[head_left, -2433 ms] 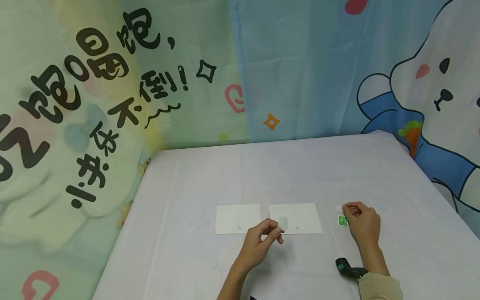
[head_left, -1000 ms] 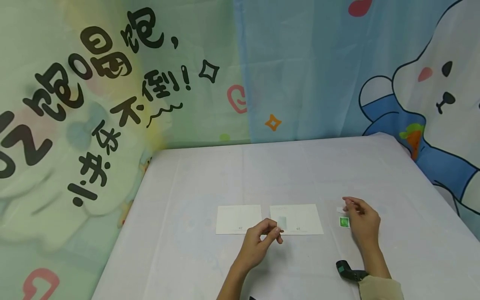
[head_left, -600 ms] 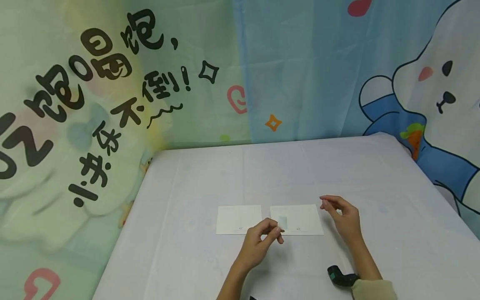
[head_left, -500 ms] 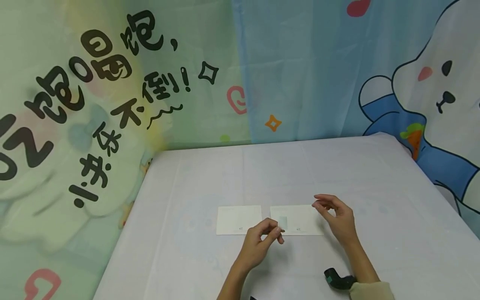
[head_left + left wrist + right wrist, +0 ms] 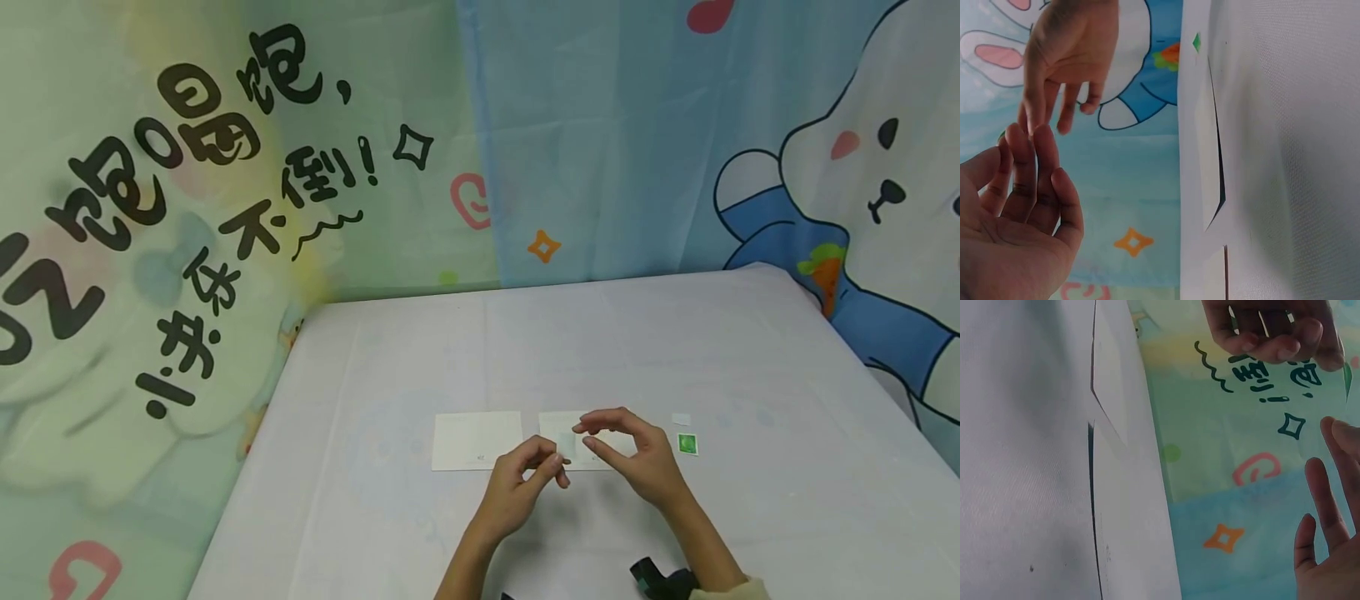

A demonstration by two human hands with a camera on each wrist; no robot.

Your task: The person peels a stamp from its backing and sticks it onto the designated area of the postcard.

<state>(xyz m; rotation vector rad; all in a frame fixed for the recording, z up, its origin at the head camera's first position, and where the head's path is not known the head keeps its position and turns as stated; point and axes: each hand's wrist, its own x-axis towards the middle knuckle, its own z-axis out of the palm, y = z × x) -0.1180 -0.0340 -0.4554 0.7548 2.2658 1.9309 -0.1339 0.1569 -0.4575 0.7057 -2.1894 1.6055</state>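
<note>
My left hand (image 5: pixel 517 483) pinches a small pale-green stamp (image 5: pixel 567 446) between thumb and fingertips; its green edge shows in the right wrist view as a thin stamp (image 5: pixel 1347 380). The right hand (image 5: pixel 637 454) is close on the right side, thumb and index apart, with nothing visible between them. Behind the hands lie two white cards, the left card (image 5: pixel 477 433) and the right card (image 5: pixel 555 422), the latter partly covered by the hands. Another green stamp (image 5: pixel 687 444) with a white border lies to the right, and a small whitish square (image 5: pixel 681 419) just behind it.
A white cloth (image 5: pixel 405 358) covers the table. A printed curtain (image 5: pixel 600 150) hangs behind and to the left. The black wrist camera (image 5: pixel 663 579) sits at the right forearm, above the cloth.
The right hand has moved left from the whitish square and green stamp to the left hand, its thumb and index parting. The square and stamp are uncovered. The left hand stays almost still.
</note>
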